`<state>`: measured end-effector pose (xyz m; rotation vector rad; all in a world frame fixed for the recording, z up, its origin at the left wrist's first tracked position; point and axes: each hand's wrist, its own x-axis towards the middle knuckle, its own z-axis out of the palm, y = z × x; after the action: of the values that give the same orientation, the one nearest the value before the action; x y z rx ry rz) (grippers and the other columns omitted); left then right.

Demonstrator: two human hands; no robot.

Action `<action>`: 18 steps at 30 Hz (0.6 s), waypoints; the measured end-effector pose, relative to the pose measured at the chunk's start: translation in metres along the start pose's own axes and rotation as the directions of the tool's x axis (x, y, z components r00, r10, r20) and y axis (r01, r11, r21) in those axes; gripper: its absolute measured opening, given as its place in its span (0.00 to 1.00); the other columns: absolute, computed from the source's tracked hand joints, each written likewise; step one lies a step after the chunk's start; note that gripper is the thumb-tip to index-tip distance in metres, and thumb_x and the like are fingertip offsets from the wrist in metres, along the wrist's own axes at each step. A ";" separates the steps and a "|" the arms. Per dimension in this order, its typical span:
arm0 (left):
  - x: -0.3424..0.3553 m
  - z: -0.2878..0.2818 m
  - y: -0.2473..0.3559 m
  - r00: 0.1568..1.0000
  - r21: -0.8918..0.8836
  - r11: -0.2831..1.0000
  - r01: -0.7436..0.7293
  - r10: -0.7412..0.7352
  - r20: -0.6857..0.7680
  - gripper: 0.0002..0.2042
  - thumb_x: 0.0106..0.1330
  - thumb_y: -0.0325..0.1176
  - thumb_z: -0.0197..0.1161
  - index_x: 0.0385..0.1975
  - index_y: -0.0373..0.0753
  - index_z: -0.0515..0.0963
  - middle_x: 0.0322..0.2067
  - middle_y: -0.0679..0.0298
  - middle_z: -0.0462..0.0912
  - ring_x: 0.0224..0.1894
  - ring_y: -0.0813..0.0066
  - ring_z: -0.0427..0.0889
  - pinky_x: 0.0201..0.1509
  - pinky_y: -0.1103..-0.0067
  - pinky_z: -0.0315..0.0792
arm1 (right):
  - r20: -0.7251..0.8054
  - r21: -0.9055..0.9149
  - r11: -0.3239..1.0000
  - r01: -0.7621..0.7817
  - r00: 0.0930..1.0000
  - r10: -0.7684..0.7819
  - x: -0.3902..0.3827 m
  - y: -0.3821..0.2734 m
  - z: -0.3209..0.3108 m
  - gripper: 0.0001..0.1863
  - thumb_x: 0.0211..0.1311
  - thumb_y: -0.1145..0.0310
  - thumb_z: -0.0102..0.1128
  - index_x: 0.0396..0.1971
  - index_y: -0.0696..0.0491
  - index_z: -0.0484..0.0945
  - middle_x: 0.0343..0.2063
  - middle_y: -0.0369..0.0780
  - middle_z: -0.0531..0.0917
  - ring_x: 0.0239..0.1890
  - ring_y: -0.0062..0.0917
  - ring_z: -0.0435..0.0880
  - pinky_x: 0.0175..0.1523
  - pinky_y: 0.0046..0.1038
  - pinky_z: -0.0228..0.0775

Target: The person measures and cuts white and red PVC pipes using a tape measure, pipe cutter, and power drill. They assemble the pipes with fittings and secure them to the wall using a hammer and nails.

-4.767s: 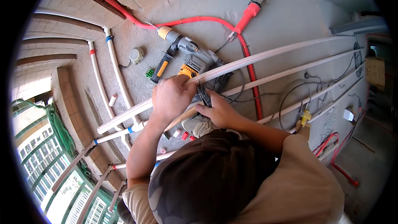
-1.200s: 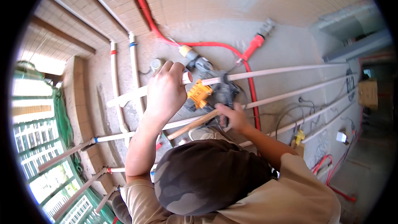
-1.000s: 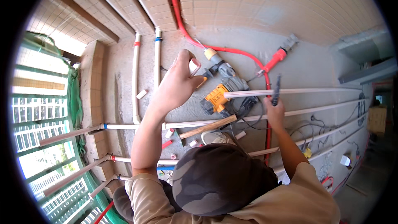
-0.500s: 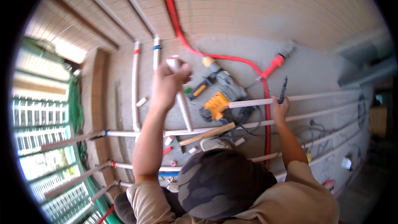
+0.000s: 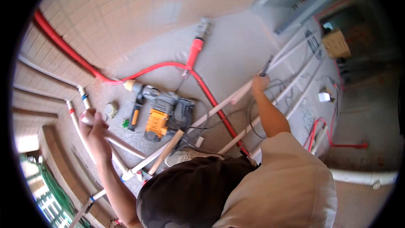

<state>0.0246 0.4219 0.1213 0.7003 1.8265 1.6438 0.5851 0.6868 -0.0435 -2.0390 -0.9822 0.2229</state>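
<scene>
My left hand [image 5: 94,131] is closed around a short white plastic pipe [image 5: 126,147], near an end with a wider white fitting [image 5: 87,117]. Its other end points down to the right, toward the floor pipes. Over to the right, my right hand [image 5: 260,84] is closed on a pale pink plastic pipe [image 5: 241,94], whose near end juts out left of the fingers. A slim dark pen-like tool [image 5: 267,66] sticks up from the same hand; its exact kind is unclear. Between the hands, a yellow and grey power hammer [image 5: 162,116] lies on the floor.
A red pipe [image 5: 206,90] crosses the floor, with a red-handled tool [image 5: 196,50] beyond it. A wooden strip [image 5: 167,152] lies by my shoe [image 5: 185,156]. Round tape-like item [image 5: 112,109] sits left of the hammer. Cardboard box [image 5: 336,44] stands far right; several pale pipes run along the floor.
My view has swung to the right, so the hammer and red pipe appear farther left. Both hands still hold their pipes, and the dark tool stays in my right hand.
</scene>
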 end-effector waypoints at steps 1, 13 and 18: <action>-0.001 -0.002 0.005 1.000 0.038 0.999 -0.010 0.009 0.015 0.12 0.71 0.31 0.61 0.50 0.35 0.75 0.31 0.70 0.74 0.33 0.80 0.72 0.40 0.81 0.66 | 0.109 0.110 0.988 -0.108 0.989 0.096 0.002 -0.010 0.006 0.18 0.53 0.71 0.69 0.38 0.68 0.77 0.39 0.57 0.80 0.47 0.50 0.81 0.53 0.43 0.72; -0.011 -0.005 -0.010 0.959 0.662 0.715 -0.226 0.044 0.280 0.14 0.67 0.34 0.68 0.44 0.31 0.75 0.25 0.53 0.76 0.30 0.56 0.78 0.37 0.65 0.72 | 0.529 -0.593 0.712 0.376 0.848 -0.007 -0.046 -0.060 0.063 0.41 0.53 0.35 0.69 0.50 0.60 0.80 0.49 0.52 0.84 0.56 0.48 0.81 0.60 0.50 0.71; -0.015 0.008 -0.010 0.873 0.822 0.569 -0.019 -0.391 0.291 0.19 0.63 0.44 0.70 0.30 0.30 0.78 0.32 0.42 0.83 0.41 0.40 0.82 0.44 0.57 0.73 | 0.500 -0.387 0.510 0.768 0.640 -0.584 -0.081 -0.085 0.079 0.46 0.52 0.46 0.75 0.64 0.60 0.69 0.65 0.52 0.70 0.67 0.45 0.67 0.69 0.43 0.61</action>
<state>0.0407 0.4160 0.1119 1.0882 2.1395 0.3299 0.4449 0.7069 -0.0446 -1.9369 -2.2223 -0.2409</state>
